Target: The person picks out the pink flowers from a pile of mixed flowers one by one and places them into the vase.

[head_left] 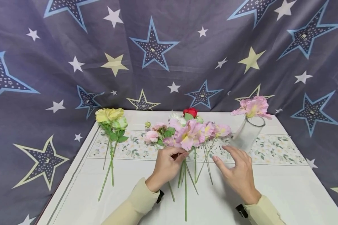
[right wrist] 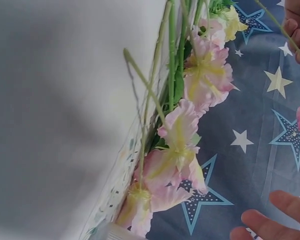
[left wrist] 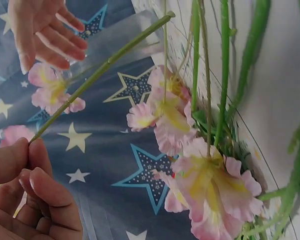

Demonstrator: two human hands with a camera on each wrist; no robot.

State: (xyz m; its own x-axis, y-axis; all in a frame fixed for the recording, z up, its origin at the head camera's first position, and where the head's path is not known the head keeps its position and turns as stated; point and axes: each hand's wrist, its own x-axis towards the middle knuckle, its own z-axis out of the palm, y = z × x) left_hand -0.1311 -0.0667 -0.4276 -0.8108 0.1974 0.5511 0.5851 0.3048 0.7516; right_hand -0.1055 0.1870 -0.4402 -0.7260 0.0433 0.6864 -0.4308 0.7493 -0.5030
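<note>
My left hand (head_left: pixel 166 165) pinches the thin green stem (left wrist: pixel 100 72) of a pink flower with a yellow centre (head_left: pixel 190 136) between thumb and fingertips, just under the bloom. Its stem slants past the fingers with the cut end free in the left wrist view. To the right, my right hand (head_left: pixel 238 172) is held over the table, fingers spread and relaxed, holding nothing. Behind that hand a clear glass vase (head_left: pixel 246 136) has one pink flower (head_left: pixel 254 107) in it. More pink flowers (right wrist: pixel 177 135) lie close by, their stems towards me.
A yellow flower (head_left: pixel 108 115) with green stems lies at the left. A red bloom (head_left: pixel 190 112) and paler pink roses (head_left: pixel 152 136) sit behind the pink flowers. Under them runs a floral-printed strip (head_left: pixel 281 150) on the white table (head_left: pixel 101 215). A star-patterned curtain (head_left: pixel 169 28) hangs behind.
</note>
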